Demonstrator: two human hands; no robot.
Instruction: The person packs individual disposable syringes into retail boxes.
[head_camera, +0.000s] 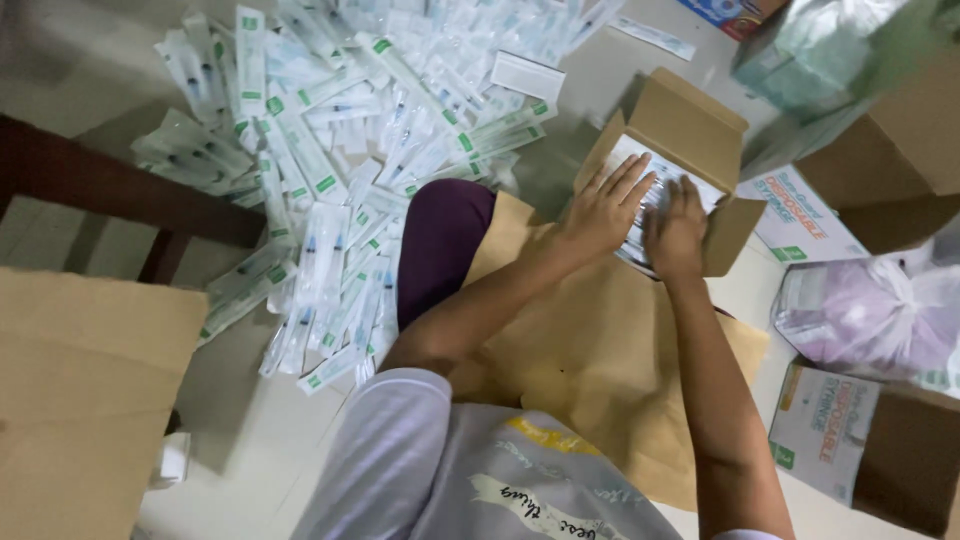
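Note:
A small open cardboard box (688, 125) lies on the floor in front of me, its inside filled with clear wrapped syringe packets (650, 195). My left hand (600, 210) lies flat on the packets at the box's opening, fingers spread. Beside it, my right hand (676, 232) also presses down on the packets, fingers together and pointing into the box. Neither hand grips anything. Under my forearms lies a flattened brown sheet (590, 350).
A large heap of loose wrapped syringes (330, 160) spreads over the floor at left. A dark wooden chair leg (110, 190) and a brown carton (80, 390) are at far left. Printed cartons (830, 430), a large brown box (900, 150) and a plastic bag (870, 315) crowd the right.

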